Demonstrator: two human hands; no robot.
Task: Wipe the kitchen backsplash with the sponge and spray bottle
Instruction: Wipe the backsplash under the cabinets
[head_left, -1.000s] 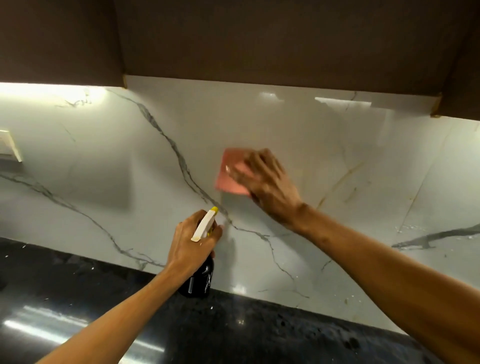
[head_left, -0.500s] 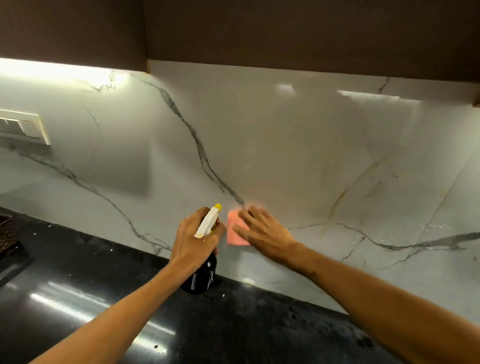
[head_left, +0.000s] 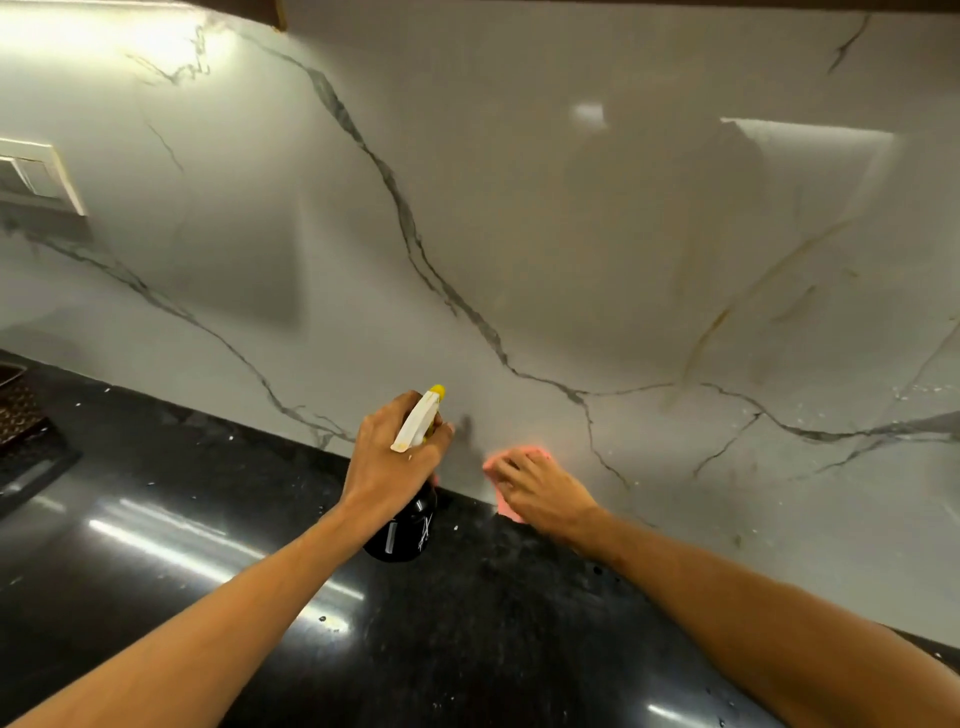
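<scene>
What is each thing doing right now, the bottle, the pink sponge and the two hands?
spray bottle: gripped, nozzle facing the backsplash
sponge: pressed on the backsplash, low by the countertop
left hand: curled round the spray bottle
right hand: fingers straight, pressing the sponge
backsplash: white specks at right

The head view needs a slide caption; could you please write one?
Right hand presses pink sponge low on the backsplash; left hand grips the spray bottle.
</scene>
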